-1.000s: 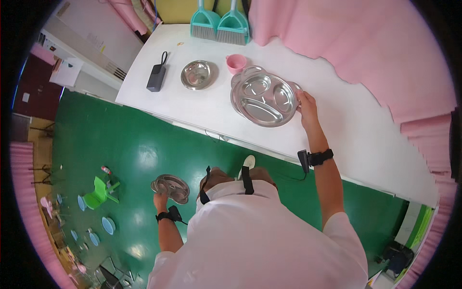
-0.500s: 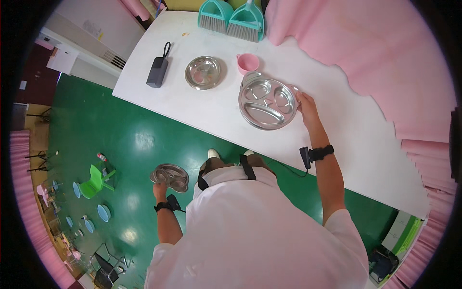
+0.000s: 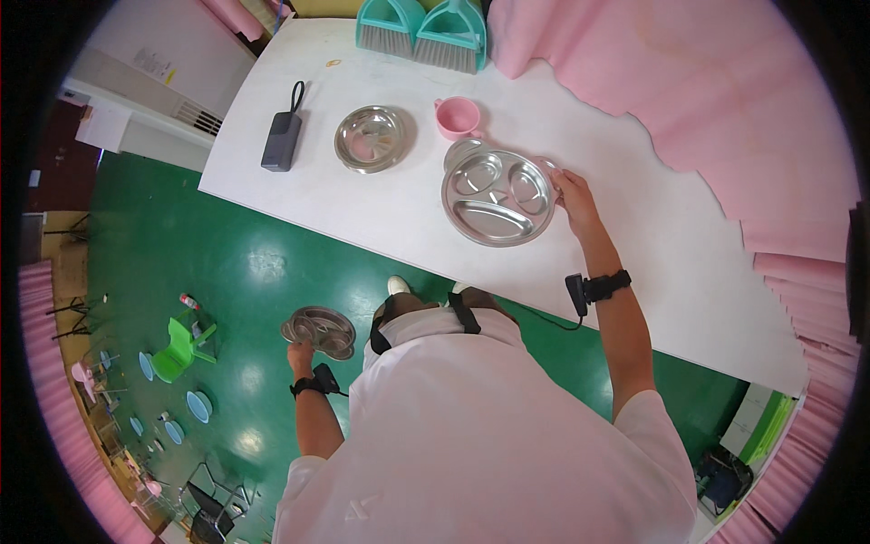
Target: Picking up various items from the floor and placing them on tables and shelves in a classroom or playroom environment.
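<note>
A metal divided plate with bear-like ears (image 3: 496, 218) is on the white table, its sections facing up. My right hand (image 3: 575, 196) is closed on the ear at its right side. Down by my left side, above the floor, my left hand (image 3: 300, 357) grips the edge of a second metal divided plate (image 3: 319, 333), which looks darker. Just behind the plate on the table is a pink cup (image 3: 458, 118) with handles. Left of that cup sits a round shiny metal bowl (image 3: 369, 140).
A dark grey box-shaped device (image 3: 283, 140) with a strap lies at the table's (image 3: 362, 204) left. Teal dustpans and brushes (image 3: 421, 36) stand at the back. Pink cloth (image 3: 634, 72) hangs along the right. A green chair (image 3: 179, 351) and blue basins (image 3: 199, 407) are on the green floor.
The view has shifted slightly, so the table things appear a little further left. Both hands keep hold of their plates, with little other movement.
</note>
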`<act>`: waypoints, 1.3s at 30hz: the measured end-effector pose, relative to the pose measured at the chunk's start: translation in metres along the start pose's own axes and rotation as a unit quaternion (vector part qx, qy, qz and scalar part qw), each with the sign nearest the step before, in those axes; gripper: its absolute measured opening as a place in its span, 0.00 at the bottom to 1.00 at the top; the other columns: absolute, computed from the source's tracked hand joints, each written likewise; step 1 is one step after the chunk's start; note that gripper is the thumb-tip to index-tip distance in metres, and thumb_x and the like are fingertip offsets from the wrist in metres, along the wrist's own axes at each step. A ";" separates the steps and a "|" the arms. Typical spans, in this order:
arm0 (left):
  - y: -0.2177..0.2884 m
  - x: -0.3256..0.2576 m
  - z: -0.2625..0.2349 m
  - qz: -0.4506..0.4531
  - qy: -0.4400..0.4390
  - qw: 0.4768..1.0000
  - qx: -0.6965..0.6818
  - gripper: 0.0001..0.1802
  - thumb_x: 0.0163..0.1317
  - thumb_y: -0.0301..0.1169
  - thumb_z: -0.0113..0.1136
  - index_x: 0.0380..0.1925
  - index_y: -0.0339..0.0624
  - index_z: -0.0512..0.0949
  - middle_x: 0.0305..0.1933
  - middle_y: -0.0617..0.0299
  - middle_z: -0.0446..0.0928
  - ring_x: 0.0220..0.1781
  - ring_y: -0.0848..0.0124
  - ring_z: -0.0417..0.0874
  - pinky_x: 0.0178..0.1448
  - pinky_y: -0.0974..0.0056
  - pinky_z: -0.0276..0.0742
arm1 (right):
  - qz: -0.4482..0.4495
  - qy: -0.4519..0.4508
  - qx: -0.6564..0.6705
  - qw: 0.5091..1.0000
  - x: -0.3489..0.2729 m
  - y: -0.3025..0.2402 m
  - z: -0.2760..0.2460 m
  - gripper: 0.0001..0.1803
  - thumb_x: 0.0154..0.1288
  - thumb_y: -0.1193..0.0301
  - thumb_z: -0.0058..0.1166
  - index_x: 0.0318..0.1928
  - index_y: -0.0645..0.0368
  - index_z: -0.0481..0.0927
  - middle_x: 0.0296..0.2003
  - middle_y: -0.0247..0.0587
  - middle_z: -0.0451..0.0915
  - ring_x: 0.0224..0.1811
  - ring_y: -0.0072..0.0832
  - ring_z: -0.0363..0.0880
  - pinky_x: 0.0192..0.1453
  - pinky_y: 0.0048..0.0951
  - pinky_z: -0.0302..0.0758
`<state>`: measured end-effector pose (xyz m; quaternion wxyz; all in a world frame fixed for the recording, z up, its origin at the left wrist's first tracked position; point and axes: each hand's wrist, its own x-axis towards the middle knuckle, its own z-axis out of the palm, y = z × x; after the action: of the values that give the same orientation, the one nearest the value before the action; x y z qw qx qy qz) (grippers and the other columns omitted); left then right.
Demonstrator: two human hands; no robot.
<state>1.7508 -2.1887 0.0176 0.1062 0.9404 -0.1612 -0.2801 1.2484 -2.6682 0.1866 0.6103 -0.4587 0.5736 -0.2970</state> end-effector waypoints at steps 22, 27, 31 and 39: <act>0.081 -0.060 -0.188 0.149 0.142 0.967 -0.153 0.16 0.55 0.32 0.59 0.15 0.33 0.70 0.14 0.63 0.66 0.18 0.71 0.64 0.24 0.60 0.58 | -0.230 0.124 -0.359 0.896 -0.047 -0.021 0.024 0.14 0.62 0.68 0.52 0.44 0.64 0.76 0.38 0.48 0.77 0.36 0.35 0.77 0.41 0.31 0.74; 0.187 -0.101 -0.214 0.226 0.094 0.932 -0.265 0.11 0.54 0.32 0.63 0.19 0.42 0.73 0.22 0.71 0.65 0.24 0.80 0.62 0.29 0.70 0.58 | -0.187 -0.178 -0.231 0.938 -0.087 -0.051 0.057 0.16 0.64 0.68 0.53 0.50 0.62 0.74 0.43 0.42 0.77 0.40 0.28 0.77 0.43 0.28 0.74; 0.319 -0.153 -0.193 0.338 -0.140 0.868 -0.336 0.08 0.59 0.27 0.60 0.23 0.34 0.79 0.23 0.68 0.76 0.27 0.81 0.71 0.34 0.73 0.66 | -0.176 -0.263 -0.067 0.946 -0.113 -0.062 0.092 0.20 0.66 0.64 0.52 0.54 0.61 0.72 0.43 0.39 0.77 0.40 0.24 0.76 0.43 0.27 0.73; 0.411 -0.165 -0.098 0.466 -0.273 0.832 -0.125 0.15 0.61 0.31 0.59 0.19 0.38 0.70 0.19 0.75 0.59 0.24 0.84 0.56 0.24 0.72 0.52 | -0.128 -0.264 -0.101 0.951 -0.121 -0.045 0.059 0.18 0.62 0.65 0.51 0.47 0.65 0.76 0.33 0.35 0.79 0.31 0.21 0.74 0.33 0.24 0.72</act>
<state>1.5752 -2.4984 0.2987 0.2927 0.6177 -0.5661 -0.4608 1.2932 -2.5665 0.2744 0.6470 -0.6499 0.3552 -0.1812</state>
